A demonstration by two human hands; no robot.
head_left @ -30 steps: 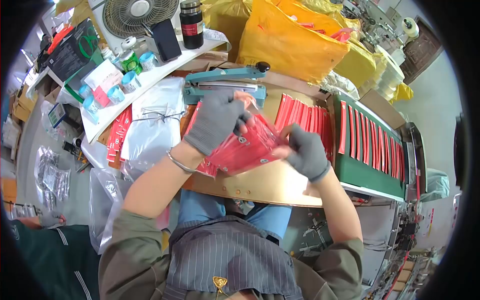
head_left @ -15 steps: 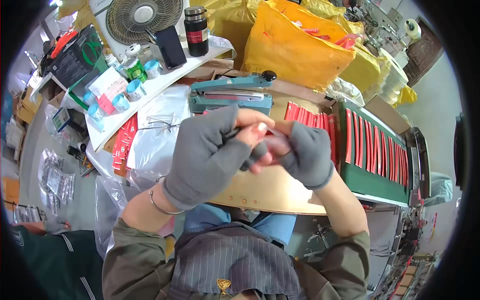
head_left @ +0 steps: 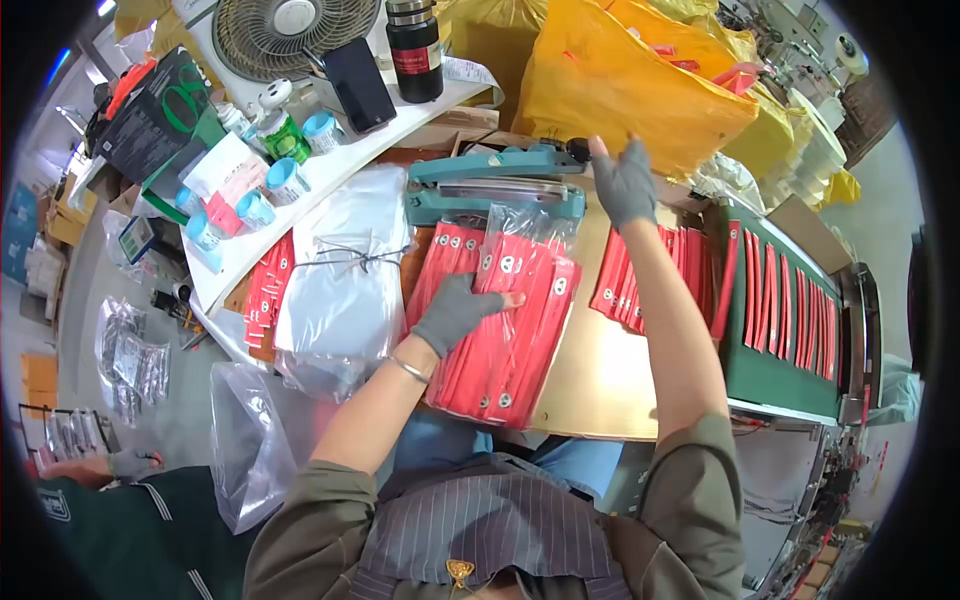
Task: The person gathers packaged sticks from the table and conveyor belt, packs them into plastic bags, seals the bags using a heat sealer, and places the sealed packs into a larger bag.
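My left hand (head_left: 457, 313), in a grey fingerless glove, rests on a clear bag packed with red strips (head_left: 520, 345), its thumb stretched across the bag. The bag's upper end lies by the teal sealer (head_left: 495, 203). My right hand (head_left: 625, 180), gloved the same way, is raised beside the sealer's black knob (head_left: 578, 149), fingers apart and holding nothing. More red strips (head_left: 441, 262) lie partly under my left hand. Another row of red strips (head_left: 628, 280) stands to the right, partly behind my right forearm.
Clear bags (head_left: 340, 290) tied with a dark cord lie at left. A white shelf (head_left: 330, 170) holds tape rolls, a phone and a flask (head_left: 414, 55). Behind the sealer stands a yellow bag (head_left: 620, 95). A green board (head_left: 745, 375) carries red strips. A co-worker's gloved hand (head_left: 135, 462) shows at lower left.
My hands have separated. The red bundle they held now lies flat near the sealer under my left hand, while my right hand has moved up and opened by the knob.
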